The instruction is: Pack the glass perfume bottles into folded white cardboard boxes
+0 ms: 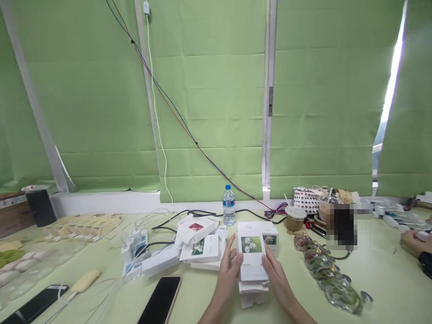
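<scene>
Head view: we hold a white box [254, 268] with the left hand [231, 264] at its left edge and the right hand [275, 266] at its right edge. Both hands are partly curled, thumbs on the box, gripping it between them. The box is at lower centre, above other white packaging [253, 300]; a pile of white boxes [202, 247] lies to its left.

Containers: a capped bottle [228, 211] holds clear liquid. A lidded cup [294, 220] has brownish contents. To the right, we see a row of clear containers [330, 276] with green and reddish contents.

Surface and room: everything stands on a pale green table [297, 297]. A dark-screened phone [160, 299] lies at the near edge. Green blinds [209, 103] cover the wall behind. Another person's hand [413, 240] enters at far right.

Labels: the box carries a white-flower picture [251, 244]; we cannot read its small print, nor the bottle's blue label.
</scene>
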The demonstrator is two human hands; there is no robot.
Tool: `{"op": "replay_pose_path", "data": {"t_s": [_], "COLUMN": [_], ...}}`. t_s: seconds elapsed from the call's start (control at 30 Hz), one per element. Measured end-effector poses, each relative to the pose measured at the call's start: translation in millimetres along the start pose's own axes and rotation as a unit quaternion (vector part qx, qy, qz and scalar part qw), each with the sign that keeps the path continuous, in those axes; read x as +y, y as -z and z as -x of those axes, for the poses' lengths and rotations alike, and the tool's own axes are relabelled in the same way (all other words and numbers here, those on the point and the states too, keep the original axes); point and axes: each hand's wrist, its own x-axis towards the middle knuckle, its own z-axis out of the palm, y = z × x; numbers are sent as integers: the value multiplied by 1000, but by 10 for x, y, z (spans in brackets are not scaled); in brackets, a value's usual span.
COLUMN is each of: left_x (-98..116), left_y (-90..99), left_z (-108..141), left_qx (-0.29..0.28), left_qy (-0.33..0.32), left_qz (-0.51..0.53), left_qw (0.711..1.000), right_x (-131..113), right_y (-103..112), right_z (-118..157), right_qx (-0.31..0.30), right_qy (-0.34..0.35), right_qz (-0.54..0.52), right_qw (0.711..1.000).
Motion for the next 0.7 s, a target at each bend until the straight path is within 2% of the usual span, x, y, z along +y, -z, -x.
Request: {"op": "replay_pose_path", "data": {"t_s": [0.2,0.33,0.43,0.53,0.7], "left_x": [42,17,26,16,-51], "left_y": [37,45,53,64,84], "left_z": [-24,-31,-20,-13,-33], "left_qx": [-11,2,1,4,7], "left_qy": [26,35,39,29,19], "left_qz": [3,13,31,25,11], "left_qw": [1000,999,999,999,1000], "right_x": [17,26,56,94,91], "right_y": [45,75,97,104,97], "right_z": [-26,-24,-34,-43,-23], "right_qx": [-73,-88,-124,-157,-152], "right_qy": [-11,33,78,81,75], "right_qz": [-52,-26,-2,-8,1], "right_qw": [996,995,989,984,986]}}
